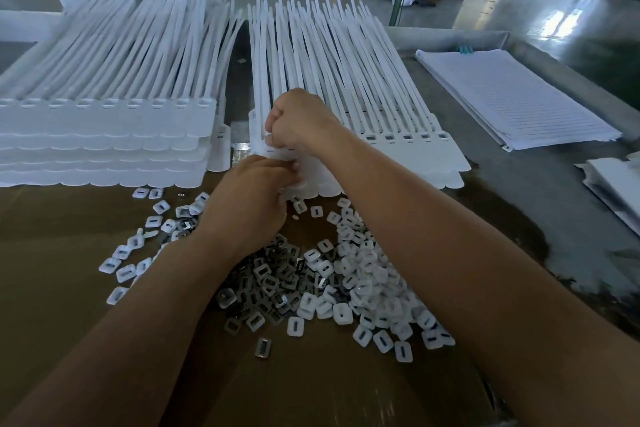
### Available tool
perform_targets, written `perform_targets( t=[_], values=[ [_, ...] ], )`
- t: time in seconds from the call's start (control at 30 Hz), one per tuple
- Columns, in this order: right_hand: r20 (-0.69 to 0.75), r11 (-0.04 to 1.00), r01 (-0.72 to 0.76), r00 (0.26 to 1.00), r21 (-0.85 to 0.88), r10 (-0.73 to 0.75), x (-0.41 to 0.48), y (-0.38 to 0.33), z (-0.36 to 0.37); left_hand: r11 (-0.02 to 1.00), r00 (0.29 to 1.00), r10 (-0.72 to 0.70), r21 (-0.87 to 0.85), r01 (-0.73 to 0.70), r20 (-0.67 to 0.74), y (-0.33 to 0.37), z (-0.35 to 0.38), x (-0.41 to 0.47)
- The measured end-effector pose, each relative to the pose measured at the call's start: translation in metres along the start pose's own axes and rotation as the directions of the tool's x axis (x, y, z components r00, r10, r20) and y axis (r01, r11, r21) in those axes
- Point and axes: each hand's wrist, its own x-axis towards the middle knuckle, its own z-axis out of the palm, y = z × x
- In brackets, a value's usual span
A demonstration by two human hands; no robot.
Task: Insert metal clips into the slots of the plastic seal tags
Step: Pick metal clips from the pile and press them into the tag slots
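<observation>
Obs., L to R:

- Far L: stack of seal-tag sheets (104, 135), several layers, flat heads toward the person, tails fanned away toward the bench's far edge. 1 loose tag (221, 149) lies just beside the stack's R edge.
- Near L: brown cardboard sheet (52, 236) covers the bench front. White plastic caps (121, 270) are scattered on it, each w/ a dark slot.
- Left hand (249, 198): knuckles up, fingers curled together, gripping the near edge of the tag strip (415, 149). Fingertips are hidden under the hand.
- Ctr, below the L wrist: pile of metal clips (273, 284), grey and rectangular, on the cardboard, mixed at its edges w/ white caps. 1 lone clip (263, 347) lies apart, nearer the person.
- Right hand (298, 121): just above the L hand, near-fist, fingers curled tight, thumb and forefinger pinched down on the strip's L end at the slot row. Cannot tell if a clip is between the tips.
- Tag strip lies flat on the bench beyond the cardboard, w/ more sheets under it. Square slots are visible along the heads to the R of the hands, tails pointing away.
- R of ctr: 2nd, denser heap of white caps (374, 281), touching the clip pile.
- Far R: grey metal bench top (519, 201), bare and mottled. A ruled white sheet stack (512, 97) lies on it, well apart from the tags.
- Bkgd: fan stand (398, 0) beyond the bench.
</observation>
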Motion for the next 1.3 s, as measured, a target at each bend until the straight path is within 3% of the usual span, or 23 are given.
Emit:
perform_targets(
  t=[0.13,0.23,0.37,0.43,0.57,0.63,0.8,0.97,1.1,1.3],
  values=[
    [0.057,0.997,-0.06,0.996,-0.056,0.063,0.012,-0.005,-0.003,0.999,1.0,-0.03,-0.021,0.03,0.001,0.0,0.001,0.0],
    [0.133,0.964,0.018,0.991,-0.267,0.018,0.014,-0.009,-0.002,0.999,0.999,-0.041,-0.023,0.042,0.012,-0.002,0.002,0.0],
    [0.23,0.907,0.133,0.972,-0.4,-0.042,0.016,-0.012,-0.007,0.999,0.998,-0.045,-0.023,0.046,0.039,-0.001,0.003,-0.002],
    [0.26,0.93,0.125,0.965,-0.345,-0.033,0.018,-0.008,-0.011,0.998,0.998,-0.046,-0.032,0.047,0.036,-0.001,0.002,-0.002],
    [0.253,0.999,-0.044,0.967,-0.001,0.043,0.014,0.001,-0.016,0.998,0.999,-0.051,-0.038,0.052,0.015,0.0,0.002,-0.001],
    [0.233,0.994,-0.08,0.971,0.078,0.059,0.014,0.0,-0.015,0.998,0.999,-0.052,-0.035,0.052,0.014,0.0,0.002,0.0],
    [0.114,0.992,0.011,0.993,-0.126,0.004,0.017,-0.007,0.001,0.997,0.997,-0.066,-0.022,0.067,0.029,-0.002,0.003,0.0],
    [0.073,0.981,0.037,0.997,-0.191,-0.023,0.012,-0.007,0.004,0.999,0.998,-0.05,-0.017,0.051,0.039,0.0,0.0,-0.001],
    [0.095,0.998,0.054,0.994,-0.043,-0.05,0.002,-0.005,-0.003,0.999,0.998,-0.046,-0.011,0.047,0.034,0.001,-0.001,0.0],
    [-0.034,0.978,0.174,0.985,0.117,-0.172,-0.054,0.014,-0.041,1.0,0.999,-0.026,-0.012,0.027,0.038,0.0,-0.001,0.0]
  ],
)
